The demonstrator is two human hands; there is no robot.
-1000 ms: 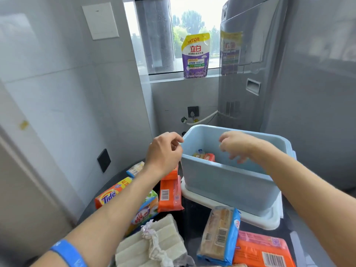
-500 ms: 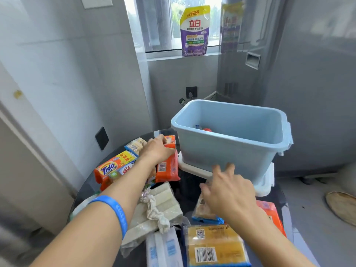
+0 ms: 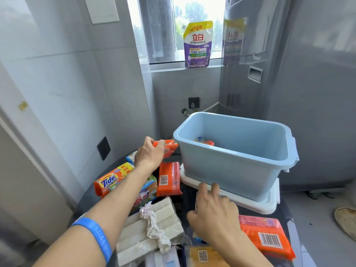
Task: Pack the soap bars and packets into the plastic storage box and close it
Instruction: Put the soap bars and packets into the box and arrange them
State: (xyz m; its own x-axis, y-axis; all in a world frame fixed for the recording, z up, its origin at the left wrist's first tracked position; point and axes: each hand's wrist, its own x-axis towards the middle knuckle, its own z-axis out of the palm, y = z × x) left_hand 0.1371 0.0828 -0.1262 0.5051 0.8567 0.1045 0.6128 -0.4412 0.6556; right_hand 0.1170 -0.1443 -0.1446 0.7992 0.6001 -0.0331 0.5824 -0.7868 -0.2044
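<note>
A light-blue plastic storage box (image 3: 231, 166) stands open on its white lid (image 3: 265, 205), with a few packets (image 3: 207, 142) at its bottom. My left hand (image 3: 149, 155) is shut on an orange soap packet (image 3: 169, 146), lifted just left of the box rim. My right hand (image 3: 213, 214) reaches down over a packet that it mostly hides; whether it grips it I cannot tell. On the dark round table lie another orange packet (image 3: 168, 179), a Tide bar (image 3: 111, 179), a bag of white soap bars (image 3: 152, 230), a large orange packet (image 3: 266, 236) and a yellow packet (image 3: 204, 256).
A purple detergent pouch (image 3: 197, 45) stands on the window sill. A grey washing machine (image 3: 289, 93) rises behind and right of the box. The tiled wall (image 3: 57, 93) is close on the left. A round mat (image 3: 346, 220) lies on the floor at right.
My left hand has picked an orange packet off the table and raised it toward the box rim. My right hand left the box and dropped to the packets in front.
</note>
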